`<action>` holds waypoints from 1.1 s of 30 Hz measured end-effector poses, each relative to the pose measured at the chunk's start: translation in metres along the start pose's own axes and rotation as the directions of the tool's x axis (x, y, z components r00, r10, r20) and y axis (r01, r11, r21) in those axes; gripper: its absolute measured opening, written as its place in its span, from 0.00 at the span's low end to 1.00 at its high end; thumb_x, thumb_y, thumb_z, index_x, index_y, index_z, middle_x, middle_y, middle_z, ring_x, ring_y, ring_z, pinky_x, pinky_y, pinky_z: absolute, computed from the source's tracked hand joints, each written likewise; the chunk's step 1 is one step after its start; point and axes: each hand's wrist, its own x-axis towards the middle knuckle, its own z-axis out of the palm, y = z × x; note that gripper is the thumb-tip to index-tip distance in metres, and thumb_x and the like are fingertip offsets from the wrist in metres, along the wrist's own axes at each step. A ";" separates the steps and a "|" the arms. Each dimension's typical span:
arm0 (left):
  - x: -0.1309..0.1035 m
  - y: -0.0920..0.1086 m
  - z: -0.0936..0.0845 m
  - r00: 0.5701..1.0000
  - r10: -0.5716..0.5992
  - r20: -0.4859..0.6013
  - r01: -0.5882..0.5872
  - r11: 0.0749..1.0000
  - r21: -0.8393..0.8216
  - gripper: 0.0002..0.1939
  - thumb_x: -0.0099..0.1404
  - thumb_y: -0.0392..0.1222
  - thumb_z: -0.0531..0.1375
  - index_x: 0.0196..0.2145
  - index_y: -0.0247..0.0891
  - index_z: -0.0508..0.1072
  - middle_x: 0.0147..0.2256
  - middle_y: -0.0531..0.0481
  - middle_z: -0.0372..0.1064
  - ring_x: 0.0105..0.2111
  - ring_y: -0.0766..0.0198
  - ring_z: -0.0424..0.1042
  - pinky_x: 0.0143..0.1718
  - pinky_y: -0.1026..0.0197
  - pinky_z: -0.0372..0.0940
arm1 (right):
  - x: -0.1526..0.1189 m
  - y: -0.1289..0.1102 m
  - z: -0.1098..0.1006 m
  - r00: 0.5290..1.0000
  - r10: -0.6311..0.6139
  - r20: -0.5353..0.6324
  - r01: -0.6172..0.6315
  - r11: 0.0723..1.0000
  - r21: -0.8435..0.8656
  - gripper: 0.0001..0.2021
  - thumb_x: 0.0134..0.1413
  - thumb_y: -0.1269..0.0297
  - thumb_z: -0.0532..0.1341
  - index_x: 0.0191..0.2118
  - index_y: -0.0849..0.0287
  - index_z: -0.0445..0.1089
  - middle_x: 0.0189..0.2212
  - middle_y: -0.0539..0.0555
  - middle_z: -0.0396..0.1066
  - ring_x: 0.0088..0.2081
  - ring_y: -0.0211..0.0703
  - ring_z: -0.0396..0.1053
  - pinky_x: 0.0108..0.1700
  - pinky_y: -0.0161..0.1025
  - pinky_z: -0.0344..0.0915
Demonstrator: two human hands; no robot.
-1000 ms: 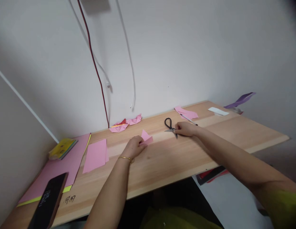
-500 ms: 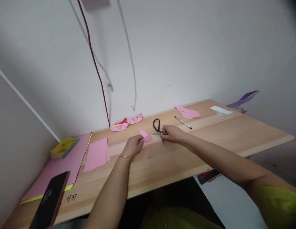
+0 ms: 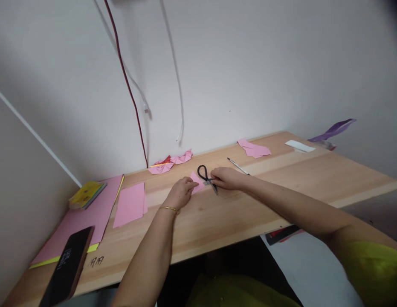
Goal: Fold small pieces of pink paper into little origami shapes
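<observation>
My left hand is closed on a small piece of pink paper near the middle of the wooden table. In my right hand is a pair of scissors with black handles, one loop sticking up beyond my fingers. The blades are spread, and one of them meets the right edge of the pink paper. My right fingers hide the other handle loop.
Pink sheets lie left of my hands, beside larger pink and yellow sheets carrying a yellow pack and a phone. Folded pink shapes rest by the wall. Rightward are a pen, pink scraps and a white strip.
My right hand has moved left with the scissors, bringing an open blade to the pink paper. The paper sits flatter, and my left index finger now stretches along it.
</observation>
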 end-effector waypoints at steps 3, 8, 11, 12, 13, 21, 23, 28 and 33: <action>0.000 -0.003 0.003 1.000 0.010 0.007 -0.010 0.999 0.036 0.16 0.63 0.35 0.50 0.43 0.42 0.74 0.41 0.44 0.66 0.40 0.63 0.66 0.43 0.60 0.61 | -0.008 0.005 -0.001 0.989 -0.148 -0.012 0.148 0.987 0.054 0.11 0.57 0.64 0.50 0.35 0.62 0.67 0.33 0.58 0.68 0.36 0.43 0.63 0.38 0.37 0.58; -0.001 -0.004 0.002 0.999 0.045 -0.027 -0.042 0.991 0.128 0.16 0.63 0.35 0.50 0.42 0.42 0.74 0.41 0.44 0.67 0.42 0.60 0.63 0.44 0.56 0.60 | -0.025 0.017 -0.006 0.959 -0.282 -0.027 0.283 0.951 0.126 0.13 0.56 0.65 0.52 0.45 0.62 0.68 0.37 0.60 0.66 0.42 0.44 0.62 0.45 0.41 0.58; -0.002 -0.006 0.001 0.998 0.048 -0.040 -0.044 0.995 0.091 0.16 0.63 0.35 0.50 0.43 0.42 0.74 0.40 0.45 0.68 0.41 0.61 0.63 0.44 0.57 0.60 | -0.030 0.023 -0.006 0.956 -0.293 -0.028 0.294 0.943 0.156 0.14 0.56 0.67 0.53 0.46 0.63 0.68 0.38 0.61 0.66 0.43 0.44 0.61 0.47 0.42 0.58; -0.002 -0.007 0.000 0.998 0.048 -0.035 -0.045 0.997 0.065 0.16 0.64 0.34 0.49 0.44 0.42 0.73 0.39 0.46 0.68 0.40 0.62 0.63 0.44 0.57 0.60 | -0.031 0.024 -0.006 0.956 -0.291 -0.026 0.291 0.942 0.167 0.14 0.56 0.68 0.53 0.46 0.63 0.68 0.39 0.61 0.65 0.43 0.44 0.61 0.47 0.42 0.58; -0.002 -0.008 0.000 0.998 0.047 -0.031 -0.046 0.998 0.041 0.17 0.64 0.34 0.49 0.45 0.42 0.73 0.39 0.46 0.69 0.40 0.63 0.64 0.43 0.58 0.60 | -0.031 0.025 -0.006 0.957 -0.289 -0.021 0.288 0.941 0.176 0.14 0.56 0.68 0.52 0.47 0.63 0.68 0.39 0.61 0.65 0.43 0.44 0.61 0.47 0.42 0.58; 0.004 -0.003 -0.003 0.996 0.026 0.080 -0.036 0.992 0.121 0.15 0.62 0.35 0.51 0.43 0.42 0.74 0.35 0.46 0.64 0.35 0.64 0.65 0.37 0.62 0.61 | -0.022 0.020 -0.016 0.945 -0.312 0.099 0.292 0.940 0.174 0.15 0.54 0.72 0.52 0.46 0.63 0.68 0.37 0.60 0.67 0.39 0.43 0.64 0.43 0.39 0.60; 0.003 -0.001 -0.002 0.996 0.032 0.089 -0.044 0.989 0.141 0.15 0.62 0.37 0.51 0.43 0.41 0.74 0.35 0.46 0.64 0.35 0.64 0.65 0.36 0.62 0.61 | -0.022 0.018 -0.016 0.943 -0.321 0.093 0.306 0.941 0.144 0.15 0.54 0.72 0.51 0.46 0.64 0.68 0.36 0.61 0.67 0.39 0.44 0.63 0.42 0.40 0.60; -0.008 -0.002 0.003 0.995 0.095 0.009 -0.095 0.975 0.200 0.16 0.65 0.40 0.49 0.46 0.41 0.71 0.37 0.44 0.63 0.37 0.62 0.63 0.39 0.59 0.60 | -0.024 0.021 -0.011 0.942 -0.332 0.037 0.324 0.936 0.140 0.15 0.56 0.72 0.49 0.46 0.65 0.68 0.35 0.62 0.65 0.39 0.44 0.62 0.42 0.40 0.59; -0.014 -0.010 0.011 0.988 0.152 -0.022 -0.142 0.960 0.243 0.16 0.65 0.40 0.48 0.47 0.41 0.70 0.39 0.43 0.62 0.36 0.62 0.61 0.39 0.57 0.59 | -0.021 0.021 -0.004 0.939 -0.345 0.011 0.338 0.925 0.174 0.15 0.57 0.71 0.49 0.46 0.64 0.68 0.35 0.61 0.64 0.39 0.43 0.61 0.43 0.39 0.58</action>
